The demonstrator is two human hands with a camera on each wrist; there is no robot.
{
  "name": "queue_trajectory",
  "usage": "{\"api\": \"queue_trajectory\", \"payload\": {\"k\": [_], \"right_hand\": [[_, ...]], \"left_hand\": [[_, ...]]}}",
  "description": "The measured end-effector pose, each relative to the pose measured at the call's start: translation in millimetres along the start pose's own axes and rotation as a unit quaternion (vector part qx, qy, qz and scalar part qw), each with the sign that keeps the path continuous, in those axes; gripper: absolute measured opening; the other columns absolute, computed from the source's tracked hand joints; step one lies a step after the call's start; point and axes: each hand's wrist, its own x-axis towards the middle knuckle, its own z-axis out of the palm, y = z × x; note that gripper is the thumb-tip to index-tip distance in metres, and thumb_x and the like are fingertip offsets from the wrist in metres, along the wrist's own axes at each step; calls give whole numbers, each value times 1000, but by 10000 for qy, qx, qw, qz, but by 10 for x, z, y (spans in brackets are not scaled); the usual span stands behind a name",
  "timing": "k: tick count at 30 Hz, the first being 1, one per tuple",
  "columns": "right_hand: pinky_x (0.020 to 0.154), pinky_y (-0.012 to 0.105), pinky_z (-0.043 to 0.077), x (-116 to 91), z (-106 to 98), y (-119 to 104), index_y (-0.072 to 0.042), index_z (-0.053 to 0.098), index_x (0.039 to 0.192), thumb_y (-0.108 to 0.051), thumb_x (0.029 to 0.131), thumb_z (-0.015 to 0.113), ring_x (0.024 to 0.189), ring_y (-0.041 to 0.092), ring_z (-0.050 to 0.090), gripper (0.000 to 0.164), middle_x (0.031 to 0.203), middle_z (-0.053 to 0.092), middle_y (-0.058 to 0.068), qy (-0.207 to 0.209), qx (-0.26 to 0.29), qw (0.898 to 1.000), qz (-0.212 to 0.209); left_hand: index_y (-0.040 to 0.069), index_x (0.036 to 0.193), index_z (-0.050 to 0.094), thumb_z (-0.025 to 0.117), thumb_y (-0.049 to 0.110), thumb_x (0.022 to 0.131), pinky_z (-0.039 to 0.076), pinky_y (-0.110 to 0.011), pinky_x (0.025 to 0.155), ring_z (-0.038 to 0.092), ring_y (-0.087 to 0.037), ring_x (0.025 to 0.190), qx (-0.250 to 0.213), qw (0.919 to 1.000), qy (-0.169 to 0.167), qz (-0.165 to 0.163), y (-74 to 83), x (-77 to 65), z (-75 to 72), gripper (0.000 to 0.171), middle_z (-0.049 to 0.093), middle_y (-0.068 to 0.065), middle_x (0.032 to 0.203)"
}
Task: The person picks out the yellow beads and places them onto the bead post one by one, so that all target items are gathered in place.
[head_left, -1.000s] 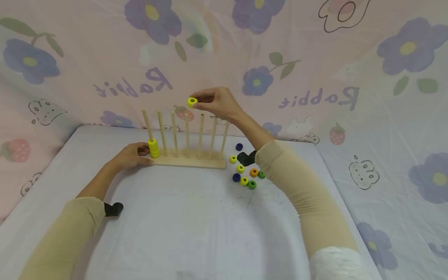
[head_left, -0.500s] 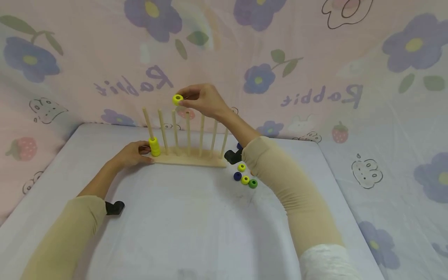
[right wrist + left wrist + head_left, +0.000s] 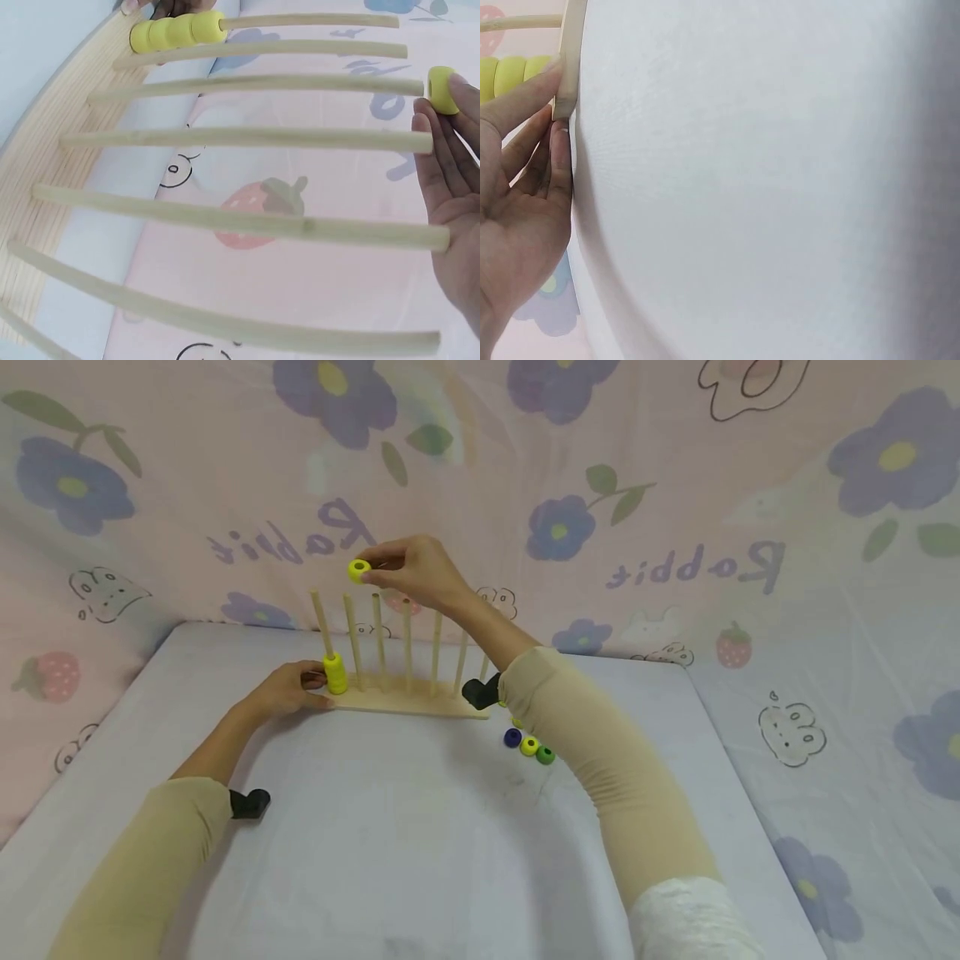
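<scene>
Between thumb and fingers, my right hand (image 3: 422, 568) pinches a yellow bead (image 3: 359, 571) in the air above the pegs. The bead's hole shows, and it is apart from every peg in the right wrist view. The wooden peg rack (image 3: 412, 700) has a flat base and a row of upright pegs. Several yellow beads (image 3: 336, 674) are stacked low on its leftmost peg. My left hand (image 3: 529, 195) holds the left end of the base, its thumb over the edge beside that stack.
Loose beads lie right of the rack, among them a dark blue bead (image 3: 512, 738), a yellow one and a green bead (image 3: 545, 755). The right sleeve (image 3: 592, 735) hides part of that group. A patterned cloth (image 3: 480, 468) hangs behind the white table (image 3: 375, 860).
My right hand has carried the yellow bead leftward and slightly up, from above the middle pegs to near the left ones. The left hand stays at the rack's end.
</scene>
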Motion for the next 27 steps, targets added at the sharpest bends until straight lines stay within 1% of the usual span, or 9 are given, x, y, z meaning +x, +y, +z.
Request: {"api": "queue_trajectory", "payload": {"k": [3, 7, 11, 13, 16, 20, 27], "right_hand": [[81, 19, 56, 38, 52, -42, -9, 75, 115, -17, 88, 77, 90, 6, 70, 28, 104, 76, 0, -104, -47, 9999, 11], [80, 18, 56, 84, 126, -91, -9, 74, 117, -19, 88, 77, 90, 4, 70, 31, 105, 75, -1, -178, -212, 9996, -95], [77, 19, 56, 122, 200, -126, -9, 74, 118, -19, 88, 77, 89, 7, 71, 31, 104, 76, -1, -242, -153, 9996, -83], [77, 19, 56, 136, 235, -139, -8, 74, 118, -18, 89, 76, 88, 8, 71, 31, 103, 76, 0, -310, -99, 9994, -73], [79, 18, 55, 153, 276, -151, -7, 73, 118, -17, 89, 76, 87, 7, 71, 31, 103, 76, 0, -386, -123, 9991, -82], [80, 16, 54, 177, 303, -154, -9, 74, 118, -19, 89, 77, 87, 3, 70, 31, 104, 76, -2, -416, -280, 9987, -78], [79, 16, 52, 221, 337, -165, -13, 74, 120, -24, 89, 77, 91, 0, 67, 33, 108, 75, -5, -570, -622, 9964, -59]], "left_hand": [[-14, 146, 32, 79, 12, 85, 36, -51, 113, 46, -44, 130, 6, 10000, 19, -55, -28, 17, 0, 81, 47, -32, 140], [-14, 145, 34, 79, 12, 85, 36, -52, 113, 46, -44, 130, 20, 10000, 31, -90, -51, 15, -3, 80, 48, -32, 139], [-13, 145, 35, 79, 12, 85, 36, -52, 113, 46, -44, 130, -2, 10000, 34, -67, -59, 15, -7, 79, 48, -31, 139], [-12, 145, 36, 79, 12, 85, 37, -51, 113, 47, -43, 130, -10, 10000, 30, -59, -61, 22, -8, 78, 49, -31, 139], [-12, 145, 36, 79, 13, 85, 37, -51, 113, 47, -43, 130, -3, 10000, 22, -40, -59, 31, -5, 78, 49, -31, 139], [-12, 145, 35, 79, 13, 85, 37, -51, 113, 47, -43, 130, -27, 10000, 9, -47, -56, 42, -1, 79, 49, -31, 140], [-12, 146, 35, 79, 13, 85, 35, -52, 114, 46, -44, 131, -37, 10000, -18, -65, -58, 43, -10, 79, 47, -31, 141]]}}
